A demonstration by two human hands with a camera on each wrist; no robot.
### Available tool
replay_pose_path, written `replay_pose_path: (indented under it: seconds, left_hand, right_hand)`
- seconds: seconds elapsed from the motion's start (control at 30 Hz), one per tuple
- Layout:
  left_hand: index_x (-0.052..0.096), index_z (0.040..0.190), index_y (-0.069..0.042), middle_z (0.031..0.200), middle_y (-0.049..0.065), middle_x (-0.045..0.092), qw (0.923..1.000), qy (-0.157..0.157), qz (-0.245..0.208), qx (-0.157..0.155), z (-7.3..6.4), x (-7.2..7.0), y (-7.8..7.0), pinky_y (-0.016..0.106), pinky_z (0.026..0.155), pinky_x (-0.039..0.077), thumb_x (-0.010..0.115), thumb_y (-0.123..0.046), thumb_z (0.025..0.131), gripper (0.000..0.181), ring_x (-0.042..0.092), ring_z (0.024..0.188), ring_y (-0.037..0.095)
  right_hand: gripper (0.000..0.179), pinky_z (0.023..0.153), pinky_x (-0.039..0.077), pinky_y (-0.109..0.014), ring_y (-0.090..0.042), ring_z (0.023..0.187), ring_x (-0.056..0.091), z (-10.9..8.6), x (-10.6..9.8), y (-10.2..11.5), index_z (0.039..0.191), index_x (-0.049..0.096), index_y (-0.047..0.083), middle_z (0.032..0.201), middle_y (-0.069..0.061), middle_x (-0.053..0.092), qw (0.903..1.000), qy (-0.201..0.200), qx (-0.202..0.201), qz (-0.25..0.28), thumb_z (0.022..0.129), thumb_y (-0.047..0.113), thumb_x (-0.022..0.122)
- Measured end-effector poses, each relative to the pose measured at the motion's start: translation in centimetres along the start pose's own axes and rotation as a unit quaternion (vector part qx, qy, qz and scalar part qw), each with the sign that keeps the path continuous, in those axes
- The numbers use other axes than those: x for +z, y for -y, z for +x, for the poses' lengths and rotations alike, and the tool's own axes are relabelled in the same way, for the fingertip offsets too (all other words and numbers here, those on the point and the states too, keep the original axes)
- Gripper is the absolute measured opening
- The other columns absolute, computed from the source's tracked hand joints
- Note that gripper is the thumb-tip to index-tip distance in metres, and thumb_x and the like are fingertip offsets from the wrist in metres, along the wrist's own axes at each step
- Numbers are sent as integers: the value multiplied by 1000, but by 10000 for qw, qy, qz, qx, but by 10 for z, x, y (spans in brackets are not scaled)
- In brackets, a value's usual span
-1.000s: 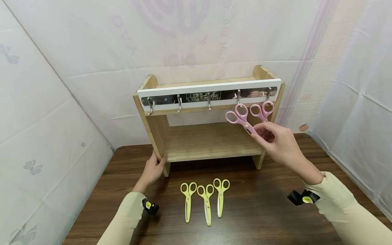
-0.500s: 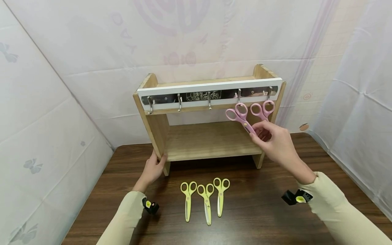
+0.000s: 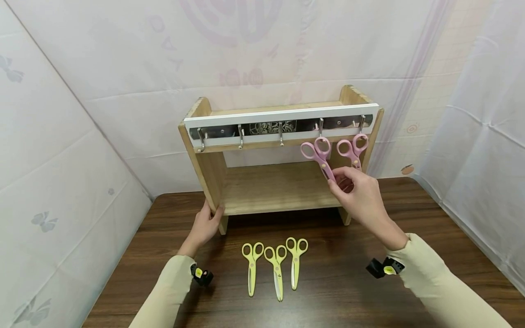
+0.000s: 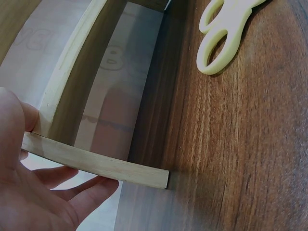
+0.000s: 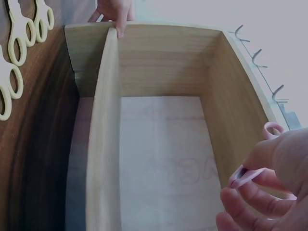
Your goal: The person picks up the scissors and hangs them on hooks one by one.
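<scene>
In the head view my right hand [image 3: 361, 198] pinches pink scissors [image 3: 320, 157] by the blade end, handles up. Their right finger loop overlaps the tip of the fourth hook [image 3: 321, 125]; I cannot tell whether it bears on it. Beside them, a second pair of pink scissors [image 3: 353, 150] hangs at the rightmost hook [image 3: 362, 123], its lower part behind my hand. My left hand [image 3: 205, 226] grips the lower left side panel of the wooden shelf [image 3: 283, 189], thumb inside and fingers outside, as the left wrist view shows at the panel edge [image 4: 96, 161].
Three yellow scissors [image 3: 276, 271] lie on the dark wooden table [image 3: 340, 282] before the shelf, handles toward it. A white hook rail [image 3: 254, 117] runs along the shelf's upper front; its three left hooks carry nothing. White cloth [image 3: 135, 114] surrounds the table's back and sides.
My right hand has shifted left and slightly down, and the scissors it holds hang a little steeper. More of the other pink pair shows now. My left hand stays on the shelf.
</scene>
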State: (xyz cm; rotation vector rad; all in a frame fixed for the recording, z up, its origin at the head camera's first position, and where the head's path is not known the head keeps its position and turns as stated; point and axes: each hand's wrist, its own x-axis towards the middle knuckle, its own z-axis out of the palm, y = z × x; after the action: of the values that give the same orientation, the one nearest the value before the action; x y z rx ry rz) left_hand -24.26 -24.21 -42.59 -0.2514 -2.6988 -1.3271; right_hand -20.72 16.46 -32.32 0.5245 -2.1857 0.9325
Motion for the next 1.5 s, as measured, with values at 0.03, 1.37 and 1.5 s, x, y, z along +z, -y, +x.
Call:
replay_pose_path:
  seconds: [0.03,1.37,1.5]
  left_hand:
    - [18,163,-10,143,36,50,10000,-2,-3,-2,0,0,0,59,88,56,43,-31,112,61,59,122,48]
    - [19,163,-9,141,36,51,10000,-55,14,-2,1,1,0,58,86,57,43,-30,112,60,60,122,48]
    - [18,163,-8,141,36,51,10000,-44,13,-19,0,0,0,58,86,57,43,-31,111,61,60,122,48]
  right_hand:
    - [9,59,53,-25,-15,66,63,-1,2,0,96,75,4,78,-3,70,10000,-7,11,-21,88,0,75]
    - [14,60,55,-31,-14,67,66,-5,13,-7,105,73,5,82,-2,72,9989,409,221,-67,91,7,76]
    - [21,60,53,-30,-14,65,66,-11,12,-10,112,71,6,80,-1,71,9985,448,255,-161,91,9,75]
